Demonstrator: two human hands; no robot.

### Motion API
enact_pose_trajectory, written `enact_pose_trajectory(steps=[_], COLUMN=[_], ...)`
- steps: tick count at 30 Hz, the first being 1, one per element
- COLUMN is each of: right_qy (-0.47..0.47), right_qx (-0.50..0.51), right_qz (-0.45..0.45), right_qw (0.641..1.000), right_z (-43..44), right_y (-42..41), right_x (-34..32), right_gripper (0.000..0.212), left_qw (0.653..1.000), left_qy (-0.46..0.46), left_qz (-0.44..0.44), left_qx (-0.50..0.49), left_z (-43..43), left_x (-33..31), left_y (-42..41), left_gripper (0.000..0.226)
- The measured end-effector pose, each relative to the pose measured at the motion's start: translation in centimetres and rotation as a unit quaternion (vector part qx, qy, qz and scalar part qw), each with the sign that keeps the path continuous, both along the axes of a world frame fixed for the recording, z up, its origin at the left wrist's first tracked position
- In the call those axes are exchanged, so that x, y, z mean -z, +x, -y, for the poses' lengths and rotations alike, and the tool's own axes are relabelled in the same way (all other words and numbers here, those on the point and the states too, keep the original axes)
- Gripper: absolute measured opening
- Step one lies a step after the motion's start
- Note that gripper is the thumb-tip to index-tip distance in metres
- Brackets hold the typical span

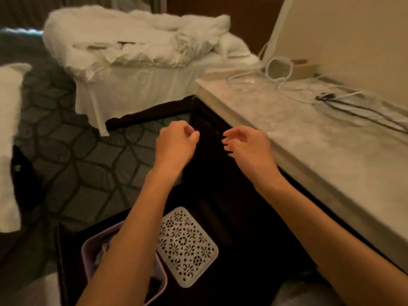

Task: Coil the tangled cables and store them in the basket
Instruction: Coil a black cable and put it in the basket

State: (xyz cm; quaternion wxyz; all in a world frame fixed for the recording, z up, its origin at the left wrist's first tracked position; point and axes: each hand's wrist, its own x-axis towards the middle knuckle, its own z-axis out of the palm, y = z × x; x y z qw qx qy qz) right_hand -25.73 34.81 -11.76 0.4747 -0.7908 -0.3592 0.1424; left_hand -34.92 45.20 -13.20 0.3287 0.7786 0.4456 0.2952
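**Both hands bare in the air, cables waiting on the worktop**

The left hand (176, 140) hung in front of the dark cabinet with its fingers curled in and its thumb tip against the forefinger. Nothing showed in that pinch. The right hand (245, 144), near it but apart, was loosely half-open, its fingers bent and spread, gripping nothing. Neither hand touched the pale stone worktop (320, 155) to the right.

Under the left forearm sat the purple basket (85, 250), its contents too hidden to name. A white perforated lid (187, 246) lay just beside it.

The cables lay at the far end of the worktop, well apart from both hands. The white cable (268, 67) sat in loose loops, and the black cable (325, 98) trailed in long strands toward the wall.

The cables looked light and limp, though probably springy enough to undo a slack coil, and likely to slide easily on the polished stone. The best hold was probably near a plug end, with the other hand feeding the length into loops. The plugs were the likeliest parts to snag where the strands crossed.
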Motion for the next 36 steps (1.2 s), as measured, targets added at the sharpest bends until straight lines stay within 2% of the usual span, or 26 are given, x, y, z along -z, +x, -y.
enact_pose_trajectory(steps=[6,13,18,21,23,29,33,36], right_qy=[0.095,0.126,0.132,0.128,0.118,0.025,-0.008,-0.016], right_qx=[0.106,0.223,0.308,0.37,0.408,0.479,0.455,0.42], right_qz=[0.042,0.038,-0.004,0.009,0.015,0.062,0.051,0.027], right_qw=[0.989,0.966,0.942,0.92,0.905,0.875,0.889,0.907], right_z=[10.9,23.5,33.0,38.5,42.1,50.2,52.0,52.6], right_y=[4.7,9.2,12.7,14.6,15.7,19.9,21.8,23.4], right_x=[-9.3,-12.9,-12.4,-11.9,-11.6,-10.6,-9.8,-8.8], right_gripper=[0.025,0.023,0.023,0.023,0.024,0.032,0.037,0.045], left_qw=[0.986,0.948,0.89,0.847,0.829,0.81,0.783,0.786], left_qy=[0.057,0.13,0.145,0.157,0.168,0.201,0.228,0.284], left_qz=[0.056,0.063,0.041,0.009,-0.007,-0.006,-0.04,-0.083], left_qx=[0.149,0.283,0.431,0.507,0.533,0.551,0.577,0.543], left_z=[9.4,21.7,31.0,36.3,39.4,46.7,49.1,50.2], left_x=[-8.4,-13.2,-14.1,-13.8,-13.5,-11.7,-10.0,-9.3], left_y=[7.5,14.9,19.8,22.5,24.2,29.2,31.6,33.5], left_gripper=[0.017,0.018,0.019,0.018,0.019,0.034,0.05,0.036])
